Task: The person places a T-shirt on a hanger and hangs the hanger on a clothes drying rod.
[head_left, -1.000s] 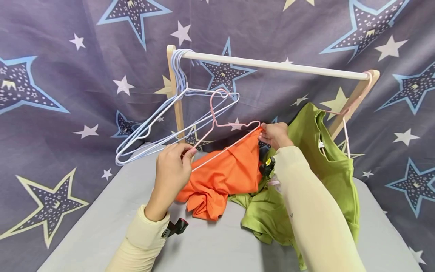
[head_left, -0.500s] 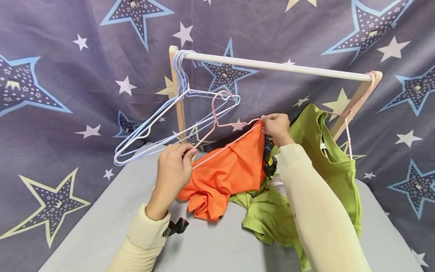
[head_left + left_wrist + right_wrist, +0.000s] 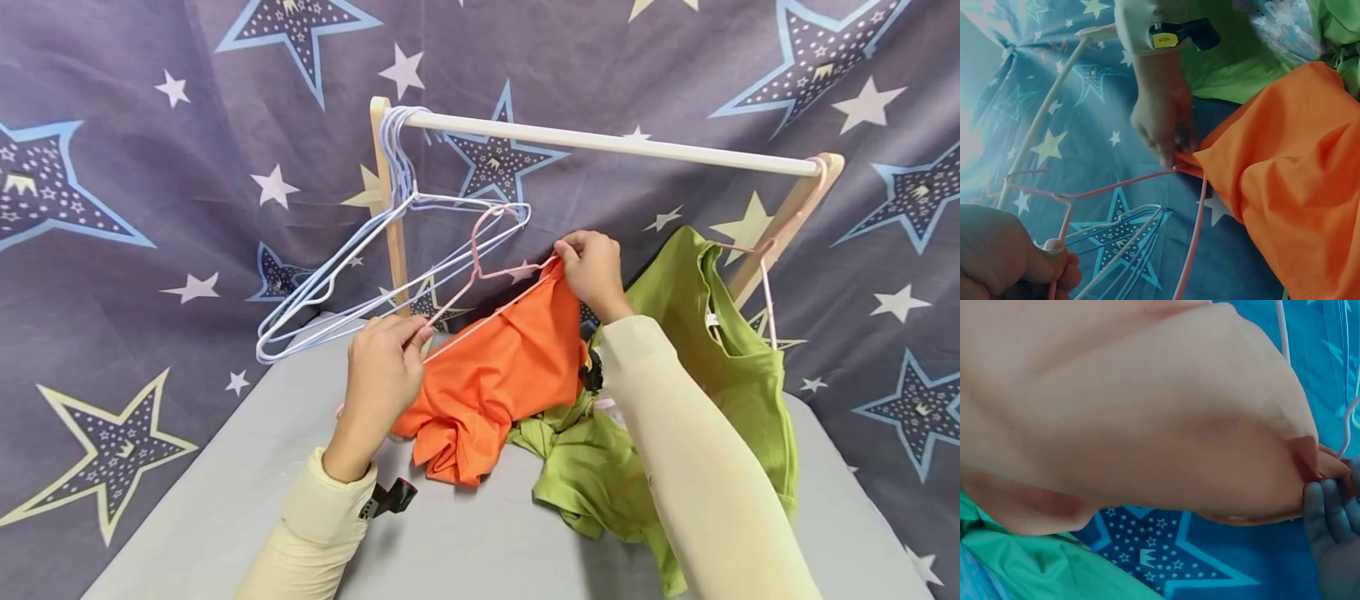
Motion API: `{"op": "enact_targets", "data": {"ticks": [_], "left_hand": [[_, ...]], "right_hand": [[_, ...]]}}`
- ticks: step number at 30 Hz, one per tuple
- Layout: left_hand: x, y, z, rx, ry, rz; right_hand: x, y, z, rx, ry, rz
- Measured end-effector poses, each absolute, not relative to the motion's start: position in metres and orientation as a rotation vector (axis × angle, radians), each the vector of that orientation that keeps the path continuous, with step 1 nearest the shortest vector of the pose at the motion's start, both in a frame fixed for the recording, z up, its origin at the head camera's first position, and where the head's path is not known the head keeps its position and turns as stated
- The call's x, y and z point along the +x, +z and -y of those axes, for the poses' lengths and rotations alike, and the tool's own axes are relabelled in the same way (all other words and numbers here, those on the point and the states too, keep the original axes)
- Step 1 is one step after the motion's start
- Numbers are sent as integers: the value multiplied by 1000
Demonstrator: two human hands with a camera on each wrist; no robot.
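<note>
My left hand (image 3: pixel 386 367) grips a thin pink clothes hanger (image 3: pixel 452 300) by its left arm, and the hook points up. At the hanger's right end my right hand (image 3: pixel 595 268) pinches the edge of an orange garment (image 3: pixel 510 358), which covers that tip. The rest of the orange cloth hangs down and bunches on the grey surface below. In the left wrist view, thumb and fingers wrap the hanger (image 3: pixel 1110 186), while the other hand (image 3: pixel 1165 125) holds the cloth at its far end. The right wrist view shows the orange garment (image 3: pixel 1147 425) filling most of the picture, fingertips on its corner.
A rack with a white rail (image 3: pixel 600 143) and wooden posts stands at the back. Several blue and white hangers (image 3: pixel 330 275) hang at its left. A green garment (image 3: pixel 705 358) hangs from a pink hanger at the right post and spreads onto the grey tabletop (image 3: pixel 465 550).
My right hand has risen and moved left, drawing the orange cloth up and over the hanger's right end. My left hand has stayed nearly still on the hanger.
</note>
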State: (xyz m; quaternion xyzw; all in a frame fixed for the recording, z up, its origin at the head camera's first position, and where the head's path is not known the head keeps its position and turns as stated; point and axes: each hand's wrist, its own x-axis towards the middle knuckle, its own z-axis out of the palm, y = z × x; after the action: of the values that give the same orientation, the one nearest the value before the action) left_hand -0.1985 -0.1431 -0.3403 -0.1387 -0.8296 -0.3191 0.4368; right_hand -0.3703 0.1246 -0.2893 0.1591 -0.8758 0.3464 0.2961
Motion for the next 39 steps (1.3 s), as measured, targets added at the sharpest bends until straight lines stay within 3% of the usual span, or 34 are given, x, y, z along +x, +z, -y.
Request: {"op": "enact_targets", "data": {"ticks": [14, 27, 35, 39], "left_hand": [[-208, -348, 135, -311, -819, 1995], [-212, -352, 134, -261, -824, 1947], [-215, -356, 130, -252, -850, 1954], [-215, -357, 128, -247, -856, 1962]], "right_hand": [[-347, -285, -79, 466, 913, 2364], [-322, -293, -67, 586, 1226, 2427], [-309, -300, -54, 531, 1885, 2245], [-310, -306, -57, 532, 1814, 2226]]}}
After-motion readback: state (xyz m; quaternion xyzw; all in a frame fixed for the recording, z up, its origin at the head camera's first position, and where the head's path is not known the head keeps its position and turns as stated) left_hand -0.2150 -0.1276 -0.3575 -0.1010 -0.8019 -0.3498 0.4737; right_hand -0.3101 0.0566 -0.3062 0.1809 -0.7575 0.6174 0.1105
